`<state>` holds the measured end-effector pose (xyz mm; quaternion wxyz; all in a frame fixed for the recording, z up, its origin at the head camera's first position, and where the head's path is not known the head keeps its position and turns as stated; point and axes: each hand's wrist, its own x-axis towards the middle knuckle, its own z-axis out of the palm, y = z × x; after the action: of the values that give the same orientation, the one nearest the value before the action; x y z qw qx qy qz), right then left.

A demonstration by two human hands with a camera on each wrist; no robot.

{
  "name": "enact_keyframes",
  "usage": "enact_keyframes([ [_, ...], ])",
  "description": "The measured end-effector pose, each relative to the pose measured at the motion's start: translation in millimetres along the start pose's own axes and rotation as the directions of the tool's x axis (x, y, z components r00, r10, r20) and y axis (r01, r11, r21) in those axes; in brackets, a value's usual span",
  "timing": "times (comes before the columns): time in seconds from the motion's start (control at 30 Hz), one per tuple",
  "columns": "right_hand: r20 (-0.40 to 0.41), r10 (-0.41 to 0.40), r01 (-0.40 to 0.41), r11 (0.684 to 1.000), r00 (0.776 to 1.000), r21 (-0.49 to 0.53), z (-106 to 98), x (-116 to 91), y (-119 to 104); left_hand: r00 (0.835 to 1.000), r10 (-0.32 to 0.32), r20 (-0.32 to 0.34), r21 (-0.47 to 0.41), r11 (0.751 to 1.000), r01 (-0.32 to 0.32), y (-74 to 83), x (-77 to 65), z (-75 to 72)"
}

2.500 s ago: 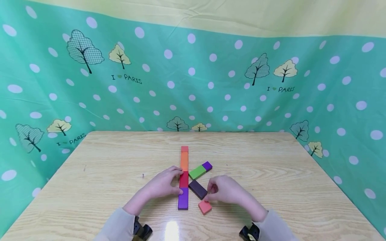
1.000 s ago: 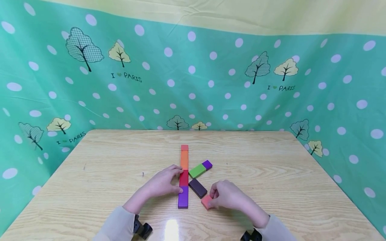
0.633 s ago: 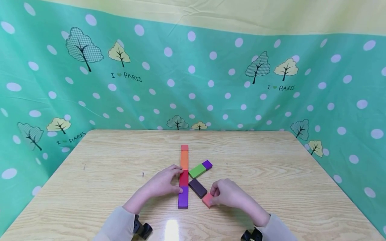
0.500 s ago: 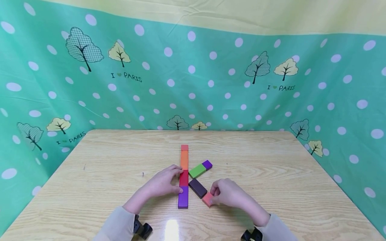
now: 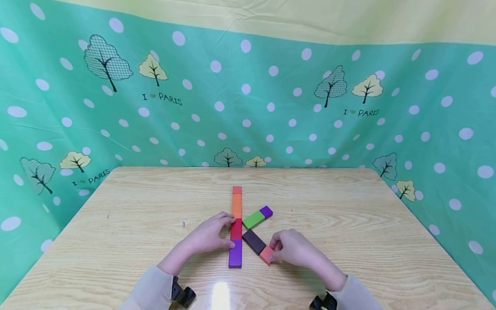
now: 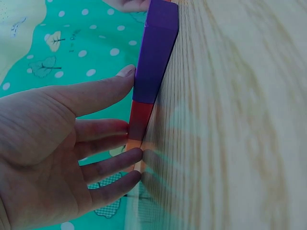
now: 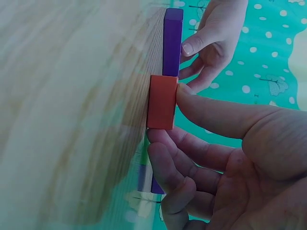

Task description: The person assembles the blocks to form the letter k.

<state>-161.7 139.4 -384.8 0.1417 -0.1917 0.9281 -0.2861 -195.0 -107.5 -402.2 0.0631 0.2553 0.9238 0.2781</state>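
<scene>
A straight row of wooden blocks runs away from me: a purple block [image 5: 235,256], a red block [image 5: 238,230], an orange block [image 5: 237,206] and a small coral block [image 5: 237,190]. My left hand [image 5: 209,234] rests its thumb on the purple block and fingertips farther along the row; in the left wrist view the fingers are fairly straight. With thumb and fingers my right hand [image 5: 295,248] pinches a second coral block [image 5: 265,256] lying at the near end of the dark brown block [image 5: 254,242]. This coral block [image 7: 162,101] is plain in the right wrist view.
Right of the row, a green block [image 5: 253,220] slants away, a small purple block [image 5: 266,212] at its far end. All lie on a wood-grain table [image 5: 155,193]. A polka-dot curtain [image 5: 248,99] hangs behind and along the sides.
My right hand has slid the coral block forward and slightly right, turning it into line with the dark brown block's near end. My left hand has stayed in place on the row.
</scene>
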Motion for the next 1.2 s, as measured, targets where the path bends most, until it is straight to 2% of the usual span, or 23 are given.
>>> enact_keyframes([
  [0.83, -0.012, -0.018, 0.017, 1.0, 1.0, -0.018, -0.4, 1.1, -0.2, 1.0, -0.016, 0.009, -0.006, 1.0, 0.016, -1.6, -0.6, 0.2],
  [1.2, -0.015, -0.02, 0.02, 1.0, 1.0, -0.006, -0.1, 0.8, -0.4, 1.0, 0.003, -0.001, 0.005, 1.0, -0.003, -1.3, -1.1, 1.0],
])
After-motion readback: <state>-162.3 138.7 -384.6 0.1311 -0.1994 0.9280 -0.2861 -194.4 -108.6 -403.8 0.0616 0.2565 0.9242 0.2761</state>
